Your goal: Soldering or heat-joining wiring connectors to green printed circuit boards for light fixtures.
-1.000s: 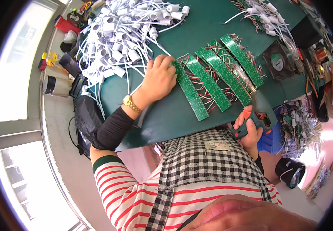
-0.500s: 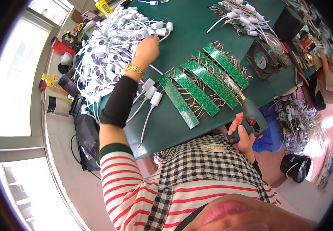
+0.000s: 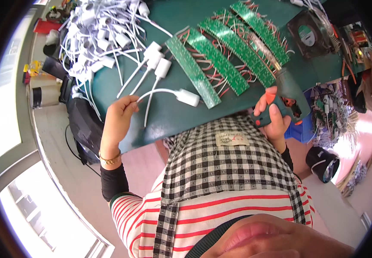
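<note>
The left hand (image 3: 118, 122) is at the near edge of the green table (image 3: 169, 116). Its fingers are pinched shut on a thin white cable (image 3: 156, 92). The cable curves to the right and ends in a small white plug block (image 3: 189, 97) that lies flat on the table, just beside the near end of a long green circuit board (image 3: 193, 71).

3 more white plug pieces (image 3: 156, 60) lie a bit farther back, with their cables running toward the left hand. Behind them, at the far left of the table, sits a big messy pile of white cables (image 3: 93, 36) (lots and lots of them, all tangled).

The right hand (image 3: 274, 116) is at the near right edge of the table. It is wrapped tight around a tool with a blue-green and orange handle (image 3: 266, 112). The tool's dark front part (image 3: 290, 88) sticks up over the table, near the ends of the boards.

4 long green circuit boards lie side by side in slanted rows, with red and white wires poking out between them. A black fan (image 3: 308, 36) sits past them on the far right.

The person wears a black and white checked apron (image 3: 229, 167) over a red and white striped shirt, and a gold bracelet (image 3: 110, 159) on the left wrist.
</note>
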Demonstrator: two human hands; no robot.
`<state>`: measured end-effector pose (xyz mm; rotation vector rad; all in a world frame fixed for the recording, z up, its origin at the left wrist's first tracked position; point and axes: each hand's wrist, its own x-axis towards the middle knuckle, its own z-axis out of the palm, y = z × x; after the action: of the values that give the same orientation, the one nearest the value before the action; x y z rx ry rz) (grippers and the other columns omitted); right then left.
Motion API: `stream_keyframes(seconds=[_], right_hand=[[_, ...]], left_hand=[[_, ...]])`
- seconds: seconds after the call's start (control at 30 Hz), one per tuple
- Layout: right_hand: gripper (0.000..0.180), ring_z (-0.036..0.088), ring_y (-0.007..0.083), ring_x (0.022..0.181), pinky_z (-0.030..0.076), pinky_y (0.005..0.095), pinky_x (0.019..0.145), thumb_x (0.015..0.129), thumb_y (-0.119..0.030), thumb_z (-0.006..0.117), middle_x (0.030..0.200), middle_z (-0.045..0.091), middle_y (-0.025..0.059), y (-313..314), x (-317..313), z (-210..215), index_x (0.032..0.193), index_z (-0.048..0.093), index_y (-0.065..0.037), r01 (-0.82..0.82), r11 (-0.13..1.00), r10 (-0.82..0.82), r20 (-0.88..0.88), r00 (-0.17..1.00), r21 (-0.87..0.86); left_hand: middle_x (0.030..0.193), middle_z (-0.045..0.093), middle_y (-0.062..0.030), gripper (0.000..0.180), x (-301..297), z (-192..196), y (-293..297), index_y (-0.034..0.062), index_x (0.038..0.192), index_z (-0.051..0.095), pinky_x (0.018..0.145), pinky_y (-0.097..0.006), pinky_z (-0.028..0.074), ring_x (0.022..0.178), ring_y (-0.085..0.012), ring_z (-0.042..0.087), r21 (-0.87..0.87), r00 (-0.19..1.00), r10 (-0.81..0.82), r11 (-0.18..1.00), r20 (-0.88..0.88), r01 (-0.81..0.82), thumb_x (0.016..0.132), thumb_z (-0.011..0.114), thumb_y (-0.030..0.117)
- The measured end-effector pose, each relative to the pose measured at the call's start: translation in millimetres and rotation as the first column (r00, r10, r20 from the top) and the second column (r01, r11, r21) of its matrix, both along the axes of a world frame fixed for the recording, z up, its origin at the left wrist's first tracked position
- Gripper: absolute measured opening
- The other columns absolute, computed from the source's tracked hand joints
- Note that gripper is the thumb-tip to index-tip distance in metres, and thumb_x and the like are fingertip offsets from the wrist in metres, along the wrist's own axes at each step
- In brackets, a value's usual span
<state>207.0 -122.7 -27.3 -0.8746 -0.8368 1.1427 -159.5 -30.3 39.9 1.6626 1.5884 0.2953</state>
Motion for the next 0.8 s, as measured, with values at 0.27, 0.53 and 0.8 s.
stream_keyframes(seconds=[0.27,0.53,0.8], right_hand=[[0.032,0.054,0.0156,0.064,0.045,0.0284,0.060,0.089,-0.012,0.051,0.077,0.053,0.0093,-4,-5,-3,0.117,0.045,0.002,-0.022,1.000,0.022,0.049,0.999,-0.005],[0.032,0.054,0.0152,0.066,0.046,0.0283,0.062,0.089,-0.012,0.050,0.077,0.053,0.0090,-16,-8,0,0.118,0.045,0.001,-0.009,1.000,0.010,0.088,0.996,-0.018],[0.035,0.054,0.0160,0.065,0.045,0.0284,0.060,0.089,-0.014,0.052,0.077,0.053,0.0093,-11,-14,-4,0.119,0.044,0.001,-0.077,0.993,0.086,0.095,0.992,-0.094]], left_hand=[[0.110,0.055,-0.0103,0.039,60,-4,-18,0.0072,0.109,0.060,0.078,-0.038,0.045,0.095,-0.0277,0.056,0.623,0.864,-0.235,0.612,-0.445,0.487,0.071,0.071,0.010],[0.102,0.058,-0.0052,0.034,73,-50,11,0.0068,0.099,0.059,0.074,-0.035,0.046,0.088,-0.0240,0.054,0.659,0.724,-0.601,0.398,-0.338,0.638,0.067,0.070,0.008],[0.102,0.059,-0.0039,0.014,79,-53,27,0.0068,0.078,0.061,0.067,-0.033,0.048,0.077,-0.0220,0.054,0.670,0.778,-0.610,0.515,-0.153,0.535,0.067,0.069,0.005]])
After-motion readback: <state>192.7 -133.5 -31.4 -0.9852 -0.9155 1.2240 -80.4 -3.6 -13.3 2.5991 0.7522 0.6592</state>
